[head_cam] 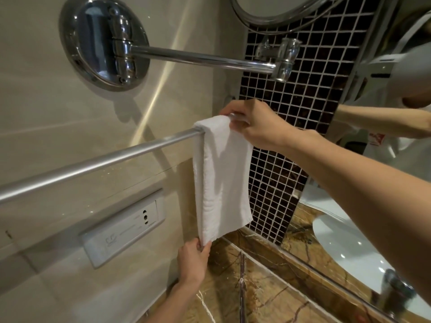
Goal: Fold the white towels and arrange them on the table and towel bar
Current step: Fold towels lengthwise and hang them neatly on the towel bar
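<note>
Towel (221, 173), white and folded into a narrow strip, hangs over the towel bar (98, 163) near its wall end (soft, light, apt to slide on smooth metal). The right hand (254, 123) pinches its top fold at the bar, and the left hand (192, 259) grips the bottom edge; holding both ends looks best for evening it out.

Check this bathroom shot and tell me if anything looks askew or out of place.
The towel hangs at the far right end of the bar, not centred, and its bottom edge runs slanted. The right hand pinches its top and the left hand its lower corner. Nothing looks spilled or damaged.
</note>
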`<action>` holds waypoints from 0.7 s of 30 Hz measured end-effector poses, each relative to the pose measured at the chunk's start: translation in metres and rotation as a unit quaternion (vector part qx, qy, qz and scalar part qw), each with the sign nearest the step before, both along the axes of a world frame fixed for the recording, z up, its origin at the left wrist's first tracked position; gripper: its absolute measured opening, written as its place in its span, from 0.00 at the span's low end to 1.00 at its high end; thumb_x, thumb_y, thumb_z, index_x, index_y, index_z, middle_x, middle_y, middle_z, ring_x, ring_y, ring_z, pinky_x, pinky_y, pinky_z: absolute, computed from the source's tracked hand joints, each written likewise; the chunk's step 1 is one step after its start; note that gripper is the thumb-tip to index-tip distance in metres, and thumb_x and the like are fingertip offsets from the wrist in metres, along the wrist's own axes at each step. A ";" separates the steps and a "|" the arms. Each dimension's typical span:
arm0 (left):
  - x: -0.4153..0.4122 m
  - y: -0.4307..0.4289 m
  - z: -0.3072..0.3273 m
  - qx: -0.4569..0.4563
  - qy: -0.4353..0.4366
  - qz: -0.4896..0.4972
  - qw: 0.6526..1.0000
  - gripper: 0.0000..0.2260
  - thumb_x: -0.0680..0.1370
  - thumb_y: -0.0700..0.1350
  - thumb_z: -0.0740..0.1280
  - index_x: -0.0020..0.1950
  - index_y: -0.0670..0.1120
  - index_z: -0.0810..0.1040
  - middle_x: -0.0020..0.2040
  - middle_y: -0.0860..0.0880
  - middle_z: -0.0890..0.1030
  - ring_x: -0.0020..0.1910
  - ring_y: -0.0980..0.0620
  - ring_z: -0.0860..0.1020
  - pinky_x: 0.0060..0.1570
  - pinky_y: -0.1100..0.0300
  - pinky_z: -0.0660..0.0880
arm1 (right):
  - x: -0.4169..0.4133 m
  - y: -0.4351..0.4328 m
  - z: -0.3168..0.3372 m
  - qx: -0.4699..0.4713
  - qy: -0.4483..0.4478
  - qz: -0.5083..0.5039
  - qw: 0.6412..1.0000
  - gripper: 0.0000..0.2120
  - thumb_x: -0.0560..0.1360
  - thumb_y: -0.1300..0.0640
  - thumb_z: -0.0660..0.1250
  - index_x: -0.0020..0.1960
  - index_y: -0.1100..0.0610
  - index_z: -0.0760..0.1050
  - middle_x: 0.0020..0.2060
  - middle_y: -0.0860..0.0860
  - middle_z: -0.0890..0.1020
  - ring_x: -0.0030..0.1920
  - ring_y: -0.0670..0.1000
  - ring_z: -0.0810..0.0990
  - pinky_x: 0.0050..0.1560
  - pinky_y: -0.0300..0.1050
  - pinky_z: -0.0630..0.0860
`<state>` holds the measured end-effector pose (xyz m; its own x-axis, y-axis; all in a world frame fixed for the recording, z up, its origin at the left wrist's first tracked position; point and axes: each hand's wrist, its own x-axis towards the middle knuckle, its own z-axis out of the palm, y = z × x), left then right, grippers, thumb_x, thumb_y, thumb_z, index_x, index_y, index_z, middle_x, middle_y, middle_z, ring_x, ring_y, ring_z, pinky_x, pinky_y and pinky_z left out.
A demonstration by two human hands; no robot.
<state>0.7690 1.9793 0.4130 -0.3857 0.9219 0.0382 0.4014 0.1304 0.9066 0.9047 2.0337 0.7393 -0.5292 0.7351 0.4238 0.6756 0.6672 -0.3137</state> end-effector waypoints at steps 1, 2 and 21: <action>-0.001 0.000 0.001 -0.001 0.014 0.006 1.000 0.10 0.73 0.50 0.72 0.38 0.44 0.80 0.33 0.49 0.82 0.33 0.49 0.80 0.33 0.51 0.78 | 0.000 0.000 0.000 -0.001 0.001 0.000 1.000 0.13 0.78 0.65 0.62 0.60 0.59 0.76 0.55 0.53 0.80 0.60 0.52 0.77 0.62 0.53 0.74; -0.002 -0.001 0.003 -0.001 0.033 0.014 0.999 0.11 0.73 0.51 0.72 0.36 0.45 0.79 0.31 0.50 0.81 0.31 0.51 0.79 0.30 0.55 0.75 | 0.001 0.000 0.000 -0.002 0.001 0.001 1.000 0.13 0.78 0.65 0.62 0.60 0.58 0.76 0.55 0.53 0.80 0.60 0.52 0.77 0.62 0.52 0.74; -0.014 -0.061 0.042 0.018 0.055 0.018 0.998 0.23 0.73 0.54 0.71 0.65 0.46 0.75 0.59 0.50 0.80 0.53 0.53 0.78 0.54 0.60 0.73 | 0.017 -0.070 -0.053 0.020 -0.079 -0.068 0.994 0.37 0.73 0.60 0.65 0.77 0.53 0.51 0.77 0.57 0.52 0.76 0.59 0.54 0.73 0.52 0.56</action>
<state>0.7553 1.9183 0.4552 -0.4094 0.9052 0.1145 0.4938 0.1143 0.8620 0.9213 1.9639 0.6863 -0.4878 0.7894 0.3728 0.7998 0.5752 -0.1715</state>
